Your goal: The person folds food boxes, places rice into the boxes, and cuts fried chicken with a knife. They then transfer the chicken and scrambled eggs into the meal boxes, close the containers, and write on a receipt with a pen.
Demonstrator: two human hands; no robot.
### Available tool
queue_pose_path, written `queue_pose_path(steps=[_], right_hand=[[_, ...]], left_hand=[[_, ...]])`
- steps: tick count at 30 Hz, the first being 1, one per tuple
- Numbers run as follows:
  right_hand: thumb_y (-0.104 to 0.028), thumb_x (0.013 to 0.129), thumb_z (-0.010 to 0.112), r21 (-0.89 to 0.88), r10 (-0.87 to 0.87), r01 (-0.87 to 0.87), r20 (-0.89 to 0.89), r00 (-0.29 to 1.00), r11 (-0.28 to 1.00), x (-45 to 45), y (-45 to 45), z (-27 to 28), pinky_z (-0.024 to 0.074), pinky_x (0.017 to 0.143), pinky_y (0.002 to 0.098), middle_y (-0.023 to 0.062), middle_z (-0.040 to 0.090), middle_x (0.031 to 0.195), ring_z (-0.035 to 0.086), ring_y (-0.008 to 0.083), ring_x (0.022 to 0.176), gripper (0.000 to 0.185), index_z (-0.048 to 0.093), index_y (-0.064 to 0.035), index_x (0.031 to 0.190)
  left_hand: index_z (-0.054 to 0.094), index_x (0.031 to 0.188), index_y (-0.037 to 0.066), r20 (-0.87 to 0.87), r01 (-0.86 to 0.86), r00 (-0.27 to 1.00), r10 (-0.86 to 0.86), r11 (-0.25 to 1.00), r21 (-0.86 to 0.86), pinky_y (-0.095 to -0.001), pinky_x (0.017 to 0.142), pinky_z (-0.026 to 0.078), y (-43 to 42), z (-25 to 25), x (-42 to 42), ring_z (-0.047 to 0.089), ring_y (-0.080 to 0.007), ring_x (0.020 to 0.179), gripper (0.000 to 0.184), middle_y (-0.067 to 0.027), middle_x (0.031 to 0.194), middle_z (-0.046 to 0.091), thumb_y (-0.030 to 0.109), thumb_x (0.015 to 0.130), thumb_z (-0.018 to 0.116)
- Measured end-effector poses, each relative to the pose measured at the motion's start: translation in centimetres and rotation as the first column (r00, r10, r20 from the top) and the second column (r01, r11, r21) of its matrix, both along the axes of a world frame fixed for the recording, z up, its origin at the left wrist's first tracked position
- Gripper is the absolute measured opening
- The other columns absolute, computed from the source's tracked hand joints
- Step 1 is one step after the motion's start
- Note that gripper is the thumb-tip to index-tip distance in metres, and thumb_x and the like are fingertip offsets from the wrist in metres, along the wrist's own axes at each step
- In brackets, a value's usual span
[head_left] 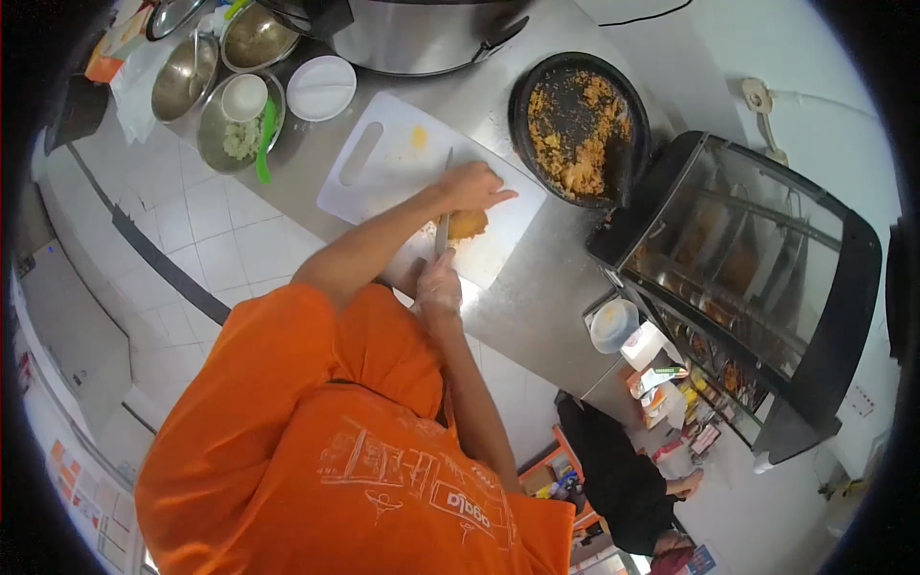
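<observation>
My right hand (pixel 438 284), in a clear glove, is closed round the handle of a knife (pixel 442 236). The blade runs away from me over a white cutting board (pixel 383 144), and its tip shows beyond my left hand (pixel 471 188). That hand is bent over the blade, its fingers closed against it and one digit stretched to the right; its underside is hidden. A brown piece of food (pixel 467 225) lies on the board just below my left hand, right of the blade, with crumbs around it. A yellow smear (pixel 419 137) marks the board's far part.
A black round pan (pixel 628 177) with orange-brown food stands at the right, near a glass display case (pixel 738 240). Metal bowls (pixel 213 153), a green-handled utensil (pixel 265 144) and a white lid (pixel 322 88) are at the upper left. Another person (pixel 613 470) is at the lower right.
</observation>
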State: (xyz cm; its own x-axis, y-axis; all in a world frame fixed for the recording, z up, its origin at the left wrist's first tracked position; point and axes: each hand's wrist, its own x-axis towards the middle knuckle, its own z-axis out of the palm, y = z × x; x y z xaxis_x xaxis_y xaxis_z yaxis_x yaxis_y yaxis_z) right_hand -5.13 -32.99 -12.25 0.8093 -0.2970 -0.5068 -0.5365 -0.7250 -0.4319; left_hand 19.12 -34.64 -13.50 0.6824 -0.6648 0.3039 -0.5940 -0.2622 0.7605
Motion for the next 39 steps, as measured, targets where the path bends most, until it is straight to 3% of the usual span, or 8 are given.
queue_pose_path(steps=[1, 8, 17, 23, 29, 31, 33, 39], right_hand=[[-0.027, 0.104, 0.043, 0.045, -0.021, 0.023, -0.043, 0.999, 0.999, 2.4, -0.8, 3.5, 0.0539, 0.078, 0.0581, 0.0374, 0.066, 0.091, 0.066, 0.0531, 0.088, 0.031, 0.046, 0.0000, 0.120], [-0.031, 0.109, 0.031, 0.039, -0.083, 0.092, -0.200, 0.976, 0.995, 5.1, -4.6, 13.8, 0.0519, 0.078, 0.0597, 0.0341, 0.068, 0.092, 0.067, 0.0516, 0.088, 0.044, 0.056, 0.0033, 0.119], [-0.025, 0.105, 0.041, -0.014, -0.057, 0.055, -0.214, 0.975, 0.998, 4.0, -2.5, 5.6, 0.0558, 0.078, 0.0546, 0.0294, 0.070, 0.101, 0.068, 0.0492, 0.093, 0.040, 0.044, 0.0006, 0.135], [-0.016, 0.103, 0.044, -0.026, -0.006, 0.004, -0.092, 0.996, 1.000, 4.4, -5.8, 14.2, 0.0542, 0.069, 0.0561, 0.0352, 0.066, 0.083, 0.067, 0.0524, 0.084, 0.025, 0.048, 0.0042, 0.118], [-0.021, 0.105, 0.042, -0.096, -0.034, 0.019, -0.152, 0.988, 0.995, 1.8, -4.8, 6.9, 0.0549, 0.067, 0.0554, 0.0347, 0.067, 0.084, 0.068, 0.0515, 0.083, 0.028, 0.048, 0.0038, 0.116], [-0.022, 0.104, 0.043, -0.094, 0.016, 0.007, 0.239, 0.971, 0.996, 1.7, -4.5, 2.5, 0.0555, 0.069, 0.0558, 0.0339, 0.068, 0.085, 0.068, 0.0516, 0.084, 0.029, 0.049, 0.0027, 0.118], [-0.017, 0.102, 0.045, 0.146, -0.184, 0.203, -0.131, 0.974, 0.968, 2.0, -5.1, 3.0, 0.0557, 0.072, 0.0582, 0.0330, 0.068, 0.086, 0.068, 0.0514, 0.084, 0.027, 0.051, 0.0023, 0.120], [-0.011, 0.099, 0.048, -0.034, -0.004, 0.001, -0.098, 0.995, 0.999, 2.9, -7.7, 13.9, 0.0551, 0.072, 0.0576, 0.0337, 0.068, 0.085, 0.069, 0.0507, 0.084, 0.024, 0.048, 0.0029, 0.119]], left_hand=[[0.056, 0.056, -0.002, -0.330, 0.029, 0.944, 0.023, 0.988, 0.152, -0.0446, 0.051, 0.042, 0.3, 3.6, 0.8, 0.047, -0.0317, 0.043, 0.062, -0.0170, 0.050, 0.051, 0.043, 0.097, 0.068], [0.049, 0.055, -0.004, -0.434, -0.163, 0.898, 0.066, 0.968, -0.191, -0.0408, 0.045, 0.031, -1.5, 5.9, 0.6, 0.027, -0.0233, 0.044, 0.060, -0.0154, 0.046, 0.037, 0.033, 0.097, 0.071], [0.057, 0.059, -0.003, 0.017, -0.130, 0.991, 0.136, 0.974, -0.188, -0.0398, 0.047, 0.037, -0.3, -0.7, 0.0, 0.033, -0.0230, 0.043, 0.059, -0.0155, 0.048, 0.047, 0.036, 0.103, 0.062], [0.056, 0.061, -0.006, -0.502, -0.241, 0.851, 0.152, 0.963, -0.118, -0.0375, 0.047, 0.037, -3.3, 5.7, 0.9, 0.036, -0.0100, 0.049, 0.061, -0.0123, 0.046, 0.040, 0.037, 0.103, 0.062], [0.058, 0.063, -0.008, -0.300, -0.174, 0.947, 0.118, 0.971, -0.167, -0.0451, 0.053, 0.044, -2.6, 2.5, -1.1, 0.047, -0.0304, 0.043, 0.060, -0.0235, 0.050, 0.050, 0.037, 0.103, 0.060], [0.059, 0.063, -0.008, -0.385, -0.121, 0.914, 0.124, 0.992, 0.033, -0.0470, 0.055, 0.045, -2.9, 3.0, 0.4, 0.049, -0.0372, 0.046, 0.060, -0.0256, 0.053, 0.052, 0.037, 0.103, 0.060], [0.059, 0.061, -0.006, -0.263, -0.137, 0.954, 0.144, 0.990, 0.042, -0.0479, 0.056, 0.045, -4.2, 2.5, -0.2, 0.050, -0.0383, 0.044, 0.061, -0.0262, 0.054, 0.051, 0.037, 0.103, 0.059], [0.057, 0.060, -0.006, -0.399, -0.150, 0.908, 0.126, 0.988, -0.028, -0.0477, 0.055, 0.045, -5.2, 5.0, -0.6, 0.049, -0.0403, 0.043, 0.063, -0.0249, 0.053, 0.049, 0.039, 0.104, 0.057]])
